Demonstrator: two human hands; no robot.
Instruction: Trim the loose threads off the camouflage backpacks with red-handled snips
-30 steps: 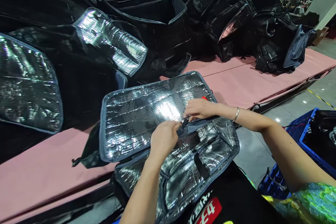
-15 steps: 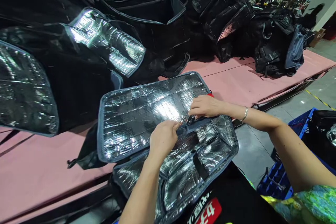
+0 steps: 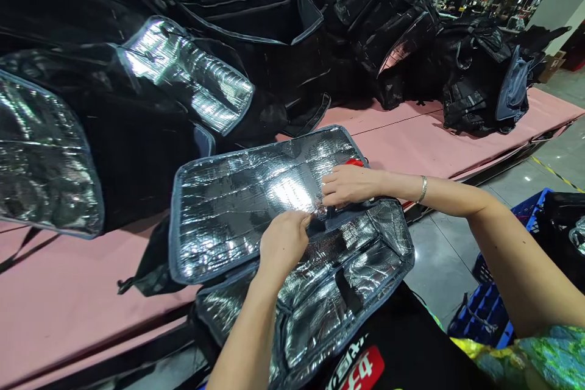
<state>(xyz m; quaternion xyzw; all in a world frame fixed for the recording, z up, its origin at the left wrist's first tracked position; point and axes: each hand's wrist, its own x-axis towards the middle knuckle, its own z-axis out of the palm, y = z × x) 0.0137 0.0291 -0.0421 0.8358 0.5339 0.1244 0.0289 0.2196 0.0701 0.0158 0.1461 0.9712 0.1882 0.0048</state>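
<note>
An insulated bag with a silver foil lining (image 3: pixel 338 274) lies open before me, its foil-lined lid (image 3: pixel 228 195) folded back on the table. My left hand (image 3: pixel 284 241) is closed at the hinge seam between lid and body, thumb and finger pinching the dark edge binding. Just to its right, my right hand (image 3: pixel 350 186) is closed over the same seam. A red handle (image 3: pixel 354 163) pokes out behind its knuckles, seemingly from a pair of scissors; the blades are mostly hidden under the fingers. A black strap (image 3: pixel 348 291) lies inside the bag.
Black bags (image 3: pixel 256 61) are heaped along the back of the pink-covered table (image 3: pixel 406 140), some showing foil linings. Another black bag (image 3: pixel 479 85) stands at the far right. Blue crates (image 3: pixel 491 311) sit on the floor to the right.
My right hand has shifted slightly left, toward my left hand, and the red handle has moved left with it. The dark tip seen before its fingers is now covered. My left hand stays put.
</note>
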